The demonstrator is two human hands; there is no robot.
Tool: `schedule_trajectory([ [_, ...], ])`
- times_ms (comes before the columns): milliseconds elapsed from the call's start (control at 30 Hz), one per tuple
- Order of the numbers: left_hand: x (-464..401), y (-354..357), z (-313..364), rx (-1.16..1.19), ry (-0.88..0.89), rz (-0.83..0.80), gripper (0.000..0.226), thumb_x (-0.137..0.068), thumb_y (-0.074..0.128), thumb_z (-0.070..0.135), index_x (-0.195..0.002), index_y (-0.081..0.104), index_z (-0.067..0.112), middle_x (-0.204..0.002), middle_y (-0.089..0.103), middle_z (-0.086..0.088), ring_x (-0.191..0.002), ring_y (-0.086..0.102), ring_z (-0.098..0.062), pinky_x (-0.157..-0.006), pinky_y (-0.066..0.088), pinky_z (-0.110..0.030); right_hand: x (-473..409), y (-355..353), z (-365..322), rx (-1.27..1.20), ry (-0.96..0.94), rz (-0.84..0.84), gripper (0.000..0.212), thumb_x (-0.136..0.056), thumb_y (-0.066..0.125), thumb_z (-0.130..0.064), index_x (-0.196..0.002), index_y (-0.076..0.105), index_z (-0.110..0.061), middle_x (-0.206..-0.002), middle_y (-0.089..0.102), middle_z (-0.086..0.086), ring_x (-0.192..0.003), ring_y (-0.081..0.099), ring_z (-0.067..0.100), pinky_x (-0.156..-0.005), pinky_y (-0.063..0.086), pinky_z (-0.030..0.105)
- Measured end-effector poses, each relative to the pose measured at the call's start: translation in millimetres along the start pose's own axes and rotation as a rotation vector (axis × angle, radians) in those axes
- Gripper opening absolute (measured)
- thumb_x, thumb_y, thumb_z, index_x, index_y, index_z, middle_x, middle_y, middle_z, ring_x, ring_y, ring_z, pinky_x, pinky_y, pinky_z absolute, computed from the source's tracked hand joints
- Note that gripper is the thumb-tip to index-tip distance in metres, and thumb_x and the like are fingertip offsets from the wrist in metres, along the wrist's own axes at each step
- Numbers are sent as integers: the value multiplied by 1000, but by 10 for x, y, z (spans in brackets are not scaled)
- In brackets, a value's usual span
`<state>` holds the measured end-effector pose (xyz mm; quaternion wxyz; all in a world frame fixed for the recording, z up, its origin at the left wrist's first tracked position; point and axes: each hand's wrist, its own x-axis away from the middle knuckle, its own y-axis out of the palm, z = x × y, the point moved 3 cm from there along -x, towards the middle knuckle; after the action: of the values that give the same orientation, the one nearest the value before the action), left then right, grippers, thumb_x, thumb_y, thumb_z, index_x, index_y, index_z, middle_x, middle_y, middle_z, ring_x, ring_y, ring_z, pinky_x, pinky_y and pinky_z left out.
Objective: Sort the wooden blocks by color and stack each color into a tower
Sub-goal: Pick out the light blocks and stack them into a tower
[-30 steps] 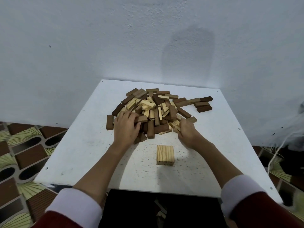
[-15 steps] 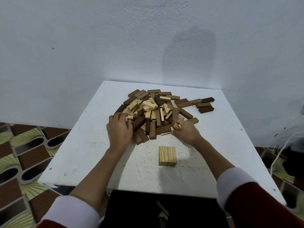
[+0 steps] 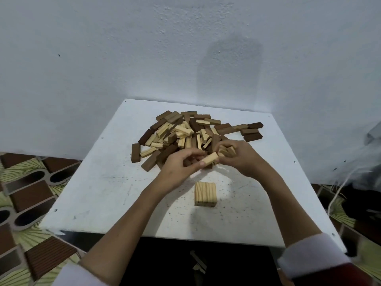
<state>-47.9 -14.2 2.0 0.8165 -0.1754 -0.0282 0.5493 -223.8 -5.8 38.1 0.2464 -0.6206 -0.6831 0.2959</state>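
Your left hand (image 3: 181,168) pinches one pale pine block (image 3: 210,159) at its near end; your right hand (image 3: 237,155) grips, seemingly, several pale blocks (image 3: 226,151) just beside it.

The left hand (image 3: 177,168) has left the left edge of the pile (image 3: 189,135) and moved toward the middle, where it now pinches one end of a light block (image 3: 209,159). The right hand (image 3: 241,157) has lifted off the worktop (image 3: 103,182), gripping several light blocks (image 3: 226,150), and the two hands now meet above the pile's near edge.
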Motion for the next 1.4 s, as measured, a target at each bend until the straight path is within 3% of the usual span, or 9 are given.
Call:
schedule_trajectory([
  [233, 303, -258, -198, 73, -138, 9, 21, -85, 65, 1, -105, 64, 8, -74, 47, 1, -62, 43, -3, -58, 43, -18, 21, 500, -480, -51, -43, -192, 25, -84, 64, -7, -106, 64, -19, -105, 57, -3, -94, 53, 9, -79, 42, 24],
  [400, 571, -481, -495, 44, -223, 186, 22, -86, 63, 3, -97, 63, 22, -77, 49, 2, -58, 46, -6, -55, 43, -20, 21, 1067, -647, -30, 11, -234, 46, -97, 45, -10, -141, 38, -22, -127, 33, 1, -103, 44, 9, -83, 39, 20],
  [500, 620, -488, -592, -139, -203, 236, 22, -82, 65, 5, -87, 61, 26, -70, 53, 3, -54, 46, -3, -54, 38, -14, 46, 1460, -556, 81, 74, -201, 52, -96, 45, -13, -143, 28, -27, -140, 27, 7, -125, 40, 30, -102, 39, 42],
  [600, 607, -493, -623, -353, -127, 253, 20, -78, 65, 7, -93, 63, 21, -75, 52, 12, -68, 50, 0, -59, 35, -9, 77, 1651, -503, 232, 160, -122, 40, -94, 45, -8, -133, 40, -15, -132, 32, 11, -119, 46, 33, -94, 45, 44],
  [667, 598, -494, -689, -463, -93, 273, 19, -79, 66, 15, -97, 63, 19, -87, 51, 11, -85, 50, -6, -71, 39, -19, 109, 1654, -513, 384, 191, -102, 33, -94, 43, -4, -126, 44, -9, -130, 35, 12, -114, 48, 31, -87, 43, 39],
  [833, 654, -512, -880, -483, -104, 362, 20, -85, 65, 26, -103, 66, 17, -102, 46, 3, -105, 38, -13, -88, 38, -28, 95, 1658, -535, 367, 139, 11, 35, -95, 43, -10, -130, 43, -12, -132, 43, 9, -122, 37, 25, -98, 35, 34],
  [1033, 661, -506, -869, -484, -39, 376, 20, -91, 59, 22, -109, 66, 17, -106, 50, 3, -103, 41, -12, -86, 39, -25, 48, 1828, -499, 217, 177, 94, 31, -96, 43, -12, -127, 46, -5, -130, 35, 13, -116, 39, 26, -98, 40, 33],
  [1167, 699, -526, -835, -399, -18, 415, 22, -88, 54, 5, -99, 68, 19, -100, 52, 8, -101, 44, -8, -78, 33, -8, 116, 1831, -515, 286, 175, 187, 31, -99, 39, -21, -127, 45, -11, -129, 34, 10, -118, 33, 24, -98, 38, 36],
  [1400, 708, -456, -802, -504, 99, 281, 21, -84, 58, 12, -94, 70, 27, -102, 53, 6, -96, 43, -15, -75, 44, -38, 208, 1755, -501, 53, 228, 325, 26, -97, 41, -29, -119, 40, -15, -119, 45, 0, -99, 54, 21, -76, 46, 35],
])
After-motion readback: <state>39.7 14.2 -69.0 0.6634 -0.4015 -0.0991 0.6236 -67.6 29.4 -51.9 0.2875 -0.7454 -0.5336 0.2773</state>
